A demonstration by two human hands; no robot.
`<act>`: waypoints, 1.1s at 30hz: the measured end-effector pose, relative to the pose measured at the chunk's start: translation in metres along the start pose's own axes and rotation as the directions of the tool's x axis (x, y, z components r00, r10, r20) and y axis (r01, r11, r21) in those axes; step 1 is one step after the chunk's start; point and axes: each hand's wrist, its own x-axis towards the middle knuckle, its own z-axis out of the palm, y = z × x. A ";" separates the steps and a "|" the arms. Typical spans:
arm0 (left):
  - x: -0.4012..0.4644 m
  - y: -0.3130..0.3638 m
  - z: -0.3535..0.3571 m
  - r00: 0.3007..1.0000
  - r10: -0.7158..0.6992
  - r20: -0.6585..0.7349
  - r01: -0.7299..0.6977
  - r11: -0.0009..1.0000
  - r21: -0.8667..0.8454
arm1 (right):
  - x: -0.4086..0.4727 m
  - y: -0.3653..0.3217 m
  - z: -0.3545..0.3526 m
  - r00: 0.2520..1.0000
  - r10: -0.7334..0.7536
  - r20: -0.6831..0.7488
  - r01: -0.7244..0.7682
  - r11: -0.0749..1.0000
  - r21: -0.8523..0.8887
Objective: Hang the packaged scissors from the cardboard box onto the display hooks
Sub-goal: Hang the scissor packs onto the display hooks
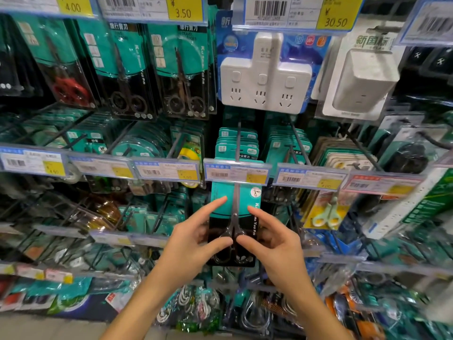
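Observation:
A packaged pair of scissors [243,201], on a teal and black card with black handles, is upright in front of the display at centre. My left hand [196,233] grips its left side and my right hand [273,238] its right side, thumbs pressed on the front near the handles. The card's top edge is hidden behind the price tag [236,173] at the tip of a dark display hook [238,141]. Several matching teal packages [225,146] hang further back on that hook. The cardboard box is not in view.
Neighbouring hooks carry more packaged scissors [127,69] at the upper left, white power adapters [264,77] above, small yellow-handled scissors [328,214] to the right, and tape rolls [188,153]. Rows of price-tag rails [166,171] jut out towards me.

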 end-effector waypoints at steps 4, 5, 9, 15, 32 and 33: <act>0.009 -0.011 0.000 0.997 -0.044 -0.055 0.038 0.993 -0.109 | 0.009 0.001 0.004 1.000 0.019 0.025 -0.019 1.000 -0.018; 0.011 -0.013 0.000 0.997 -0.052 -0.054 0.046 0.992 -0.118 | 0.011 0.003 0.005 0.999 0.026 0.027 -0.026 0.999 -0.019; 0.016 -0.019 0.001 0.995 -0.075 -0.070 0.064 0.987 -0.148 | 0.015 0.008 0.007 1.000 0.015 0.026 -0.014 1.000 -0.025; 0.014 -0.034 0.004 0.972 -0.103 -0.213 0.084 0.992 -0.097 | 0.020 0.016 0.003 0.998 0.024 0.064 -0.021 0.998 -0.055; 0.053 -0.049 -0.009 0.988 -0.011 -0.155 0.031 0.991 0.127 | 0.055 0.036 0.011 0.999 0.042 -0.018 -0.041 0.997 0.068; 0.055 -0.049 -0.010 0.989 -0.016 -0.147 0.034 0.992 0.120 | 0.058 0.037 0.012 0.998 0.052 -0.026 -0.050 0.996 0.071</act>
